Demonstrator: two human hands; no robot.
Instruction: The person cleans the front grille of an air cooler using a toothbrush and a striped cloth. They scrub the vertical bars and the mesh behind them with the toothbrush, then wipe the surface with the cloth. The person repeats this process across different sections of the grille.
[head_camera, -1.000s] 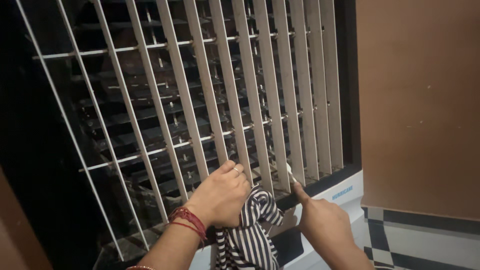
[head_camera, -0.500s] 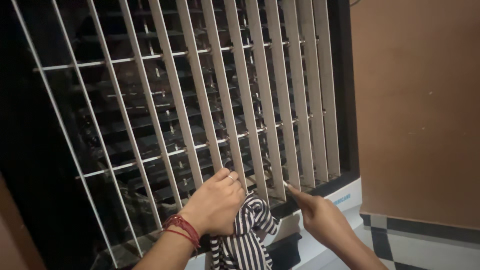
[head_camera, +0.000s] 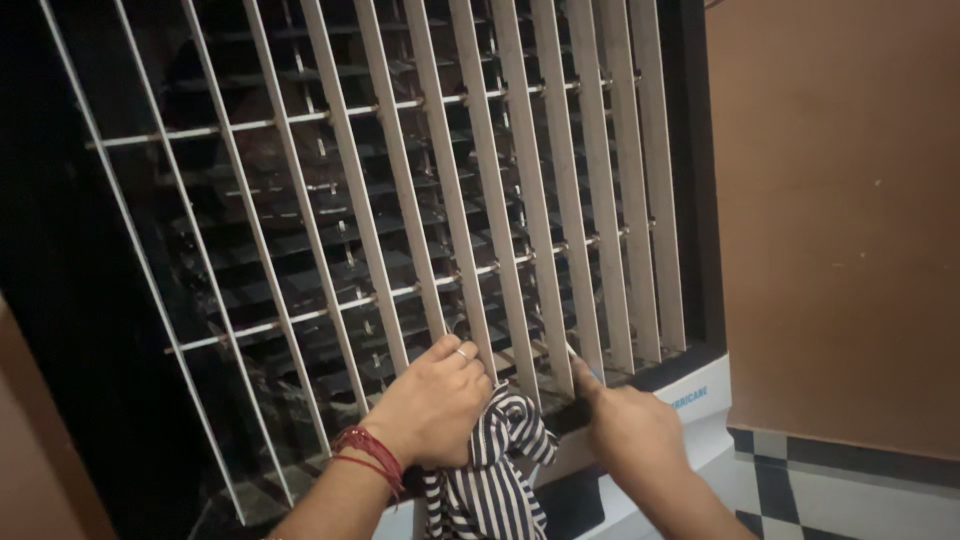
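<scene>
Cooler grille (head_camera: 380, 200) w/ white slats fills view. Left hand (head_camera: 435, 405), grip closed on striped cloth (head_camera: 495, 470), presses it at slats' lower end. Right hand (head_camera: 625, 430) beside, forefinger on a slat, holding nothing.

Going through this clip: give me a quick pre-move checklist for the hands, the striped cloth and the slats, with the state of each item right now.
1. Left hand grips the striped cloth: ok, cloth bunched under the palm.
2. Cloth reaches the white slats: ok, pressed at their lower ends.
3. Right hand steadies a slat: ok, index finger on the lower end of one.
4. Cloth clear of the grille gaps: cannot tell, the hand hides the contact.
5. Red thread on the left wrist clear of slats: ok.
6. Slats clean: cannot tell, too dim.
</scene>
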